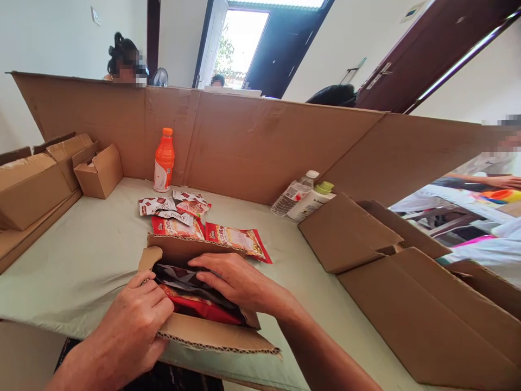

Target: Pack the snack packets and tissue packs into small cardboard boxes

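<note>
An open cardboard box (220, 343) stands in front of me at the table's near edge, its flaps up. Inside it are a dark packet (191, 279) and a red snack packet (203, 309). My left hand (140, 315) is closed on the box's left side, fingers curled over the edge. Over the opening lies my right hand (234, 279), fingers stretched out and touching the dark packet. Just behind the box, red snack packets (240, 240) and white-and-brown sachets (157, 206) lie in a loose pile.
An orange bottle (164, 163) stands near the cardboard partition (244, 141). A clear bottle (293, 194) and a white bottle with green cap (312, 203) lean at the right. Cardboard boxes (32, 190) line the left, and more boxes (427, 309) the right. Other people sit beyond.
</note>
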`<act>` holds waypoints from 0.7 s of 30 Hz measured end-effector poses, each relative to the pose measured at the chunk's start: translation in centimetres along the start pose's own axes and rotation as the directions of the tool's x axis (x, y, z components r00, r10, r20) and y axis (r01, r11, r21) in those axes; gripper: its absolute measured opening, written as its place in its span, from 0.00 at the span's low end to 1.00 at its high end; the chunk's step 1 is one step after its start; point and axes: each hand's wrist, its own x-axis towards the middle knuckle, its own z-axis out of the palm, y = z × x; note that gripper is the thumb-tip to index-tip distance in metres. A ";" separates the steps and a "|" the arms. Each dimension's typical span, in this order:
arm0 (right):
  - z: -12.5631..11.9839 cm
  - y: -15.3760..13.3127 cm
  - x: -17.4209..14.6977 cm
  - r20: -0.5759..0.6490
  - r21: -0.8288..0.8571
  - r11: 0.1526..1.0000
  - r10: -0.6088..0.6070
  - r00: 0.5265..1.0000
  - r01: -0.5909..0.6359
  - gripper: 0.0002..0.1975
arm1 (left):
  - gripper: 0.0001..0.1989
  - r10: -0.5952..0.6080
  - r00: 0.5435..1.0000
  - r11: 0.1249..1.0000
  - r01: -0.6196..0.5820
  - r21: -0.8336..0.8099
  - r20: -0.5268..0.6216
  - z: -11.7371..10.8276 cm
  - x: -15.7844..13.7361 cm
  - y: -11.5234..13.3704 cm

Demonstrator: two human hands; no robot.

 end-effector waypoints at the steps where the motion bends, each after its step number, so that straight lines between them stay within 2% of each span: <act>1: 0.0 0.1 -0.1 -0.034 0.021 1.000 0.000 0.999 0.000 0.16 | 0.13 -0.002 1.000 1.000 0.002 -0.007 -0.003 0.0 0.0 -0.1; 6: 0.4 0.1 -0.4 -0.243 0.167 0.986 0.011 0.970 0.031 0.15 | 0.15 0.001 1.000 0.999 -0.001 -0.034 -0.014 0.4 -0.2 -0.1; 15: 2.3 -0.3 0.9 -0.451 0.352 0.934 0.108 0.886 0.065 0.15 | 0.15 -0.006 1.000 0.998 0.004 -0.056 -0.025 0.3 -0.1 -0.3; 21: 1.9 0.4 0.1 -0.577 0.339 0.941 0.188 0.795 0.024 0.12 | 0.15 -0.020 1.000 0.997 0.020 -0.075 -0.002 0.4 -0.1 -0.4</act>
